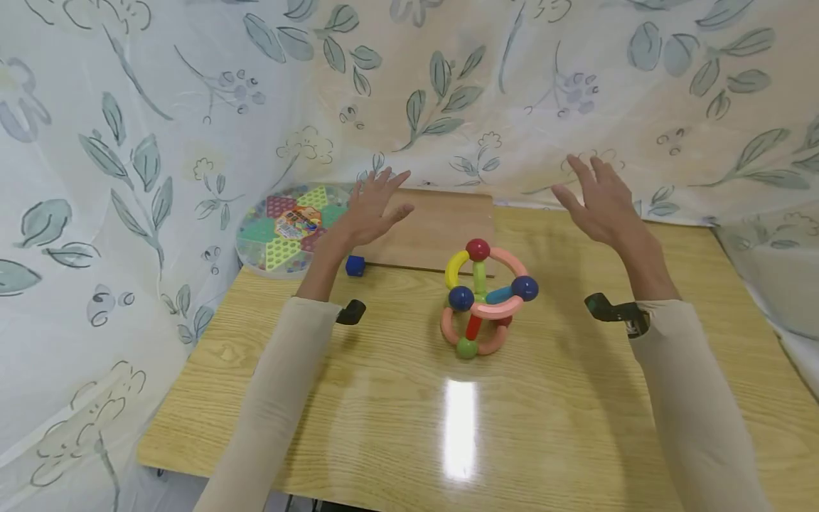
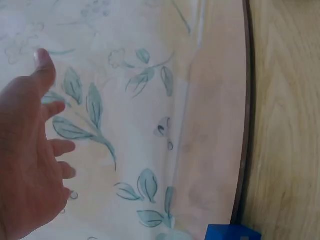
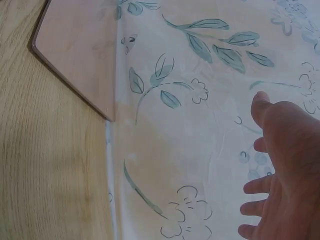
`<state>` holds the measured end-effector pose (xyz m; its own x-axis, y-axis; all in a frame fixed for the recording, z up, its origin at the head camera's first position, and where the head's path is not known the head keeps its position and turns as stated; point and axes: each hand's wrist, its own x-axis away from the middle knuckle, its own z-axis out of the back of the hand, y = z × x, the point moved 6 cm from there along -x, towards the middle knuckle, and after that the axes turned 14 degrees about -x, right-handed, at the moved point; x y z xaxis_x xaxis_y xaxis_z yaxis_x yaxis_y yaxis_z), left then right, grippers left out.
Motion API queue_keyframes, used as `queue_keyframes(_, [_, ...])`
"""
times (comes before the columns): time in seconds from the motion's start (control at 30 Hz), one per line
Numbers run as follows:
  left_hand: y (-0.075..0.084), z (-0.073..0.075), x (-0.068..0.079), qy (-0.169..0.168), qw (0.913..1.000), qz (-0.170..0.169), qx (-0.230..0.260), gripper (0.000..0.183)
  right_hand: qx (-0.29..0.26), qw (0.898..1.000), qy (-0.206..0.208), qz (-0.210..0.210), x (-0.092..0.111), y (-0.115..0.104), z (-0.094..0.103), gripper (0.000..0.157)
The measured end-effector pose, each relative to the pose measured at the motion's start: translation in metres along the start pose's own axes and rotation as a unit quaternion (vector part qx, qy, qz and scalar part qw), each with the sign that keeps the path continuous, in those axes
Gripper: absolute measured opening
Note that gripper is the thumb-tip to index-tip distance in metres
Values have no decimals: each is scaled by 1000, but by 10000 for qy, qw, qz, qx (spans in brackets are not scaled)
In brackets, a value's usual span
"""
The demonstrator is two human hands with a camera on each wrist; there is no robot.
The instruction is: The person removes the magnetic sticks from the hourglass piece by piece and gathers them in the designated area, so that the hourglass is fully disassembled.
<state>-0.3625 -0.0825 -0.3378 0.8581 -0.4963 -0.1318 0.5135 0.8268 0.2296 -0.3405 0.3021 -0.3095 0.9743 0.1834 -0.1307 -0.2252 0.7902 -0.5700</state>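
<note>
Raised above the table's back left, my left hand has its fingers spread and holds nothing. My right hand is lifted on the other side, fingers apart, also holding nothing. Between the forearms, nearer the front, a construction of coloured rods and balls stands on the table. Pink, yellow, green, blue and red rods join its red, dark blue and green balls. Neither hand touches it. In both wrist views the left hand and the right hand appear against the patterned cloth.
A wooden board lies at the back of the table. Left of it is a round clear case with a coloured star pattern. A small blue cube sits by the board's front edge. Leaf-patterned cloth hangs behind.
</note>
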Motion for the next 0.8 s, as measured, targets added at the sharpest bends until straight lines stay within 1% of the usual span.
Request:
queue_keyframes(0.1, [12, -5, 2, 17, 9975, -334, 615, 114, -82, 10000, 4, -20, 2, -3, 0, 80])
queue_keyframes(0.13, [17, -6, 3, 20, 9955, -474, 816, 115, -130, 9999, 0, -35, 3, -4, -1, 79])
queue_keyframes(0.2, [25, -11, 6, -111, 9902, -708, 1196, 115, -290, 9996, -33, -33, 6, -6, -2, 77])
queue_keyframes(0.33, [38, -29, 13, -624, 9742, -1170, 1824, 127, -753, 9969, -228, 63, 11, -15, -5, 73])
queue_keyframes(0.37, [40, -35, 16, -789, 9693, -1266, 1955, 130, -901, 9954, -294, 104, 12, -18, -6, 72])
queue_keyframes(0.43, [43, -47, 20, -1122, 9562, -1478, 2266, 133, -1125, 9926, -407, 185, 17, -24, -8, 70])
queue_keyframes(0.47, [45, -54, 22, -1284, 9501, -1567, 2370, 129, -1222, 9912, -450, 227, 19, -27, -9, 69])
queue_keyframes(0.5, [47, -60, 23, -1436, 9448, -1608, 2466, 117, -1312, 9898, -494, 272, 22, -30, -10, 67])
queue_keyframes(0.57, [51, -73, 25, -1685, 9408, -1614, 2459, 98, -1471, 9867, -568, 398, 28, -37, -11, 63])
queue_keyframes(0.63, [56, -83, 26, -1851, 9398, -1600, 2387, 80, -1522, 9848, -622, 554, 33, -44, -12, 58])
queue_keyframes(0.7, [62, -92, 25, -1896, 9426, -1586, 2244, 67, -1532, 9833, -671, 723, 37, -53, -12, 53])
queue_keyframes(0.73, [65, -94, 24, -1894, 9437, -1610, 2183, 66, -1490, 9831, -677, 815, 39, -57, -12, 51])
queue_keyframes(0.8, [71, -99, 23, -1880, 9409, -1734, 2221, 62, -1406, 9826, -720, 982, 42, -65, -13, 48])
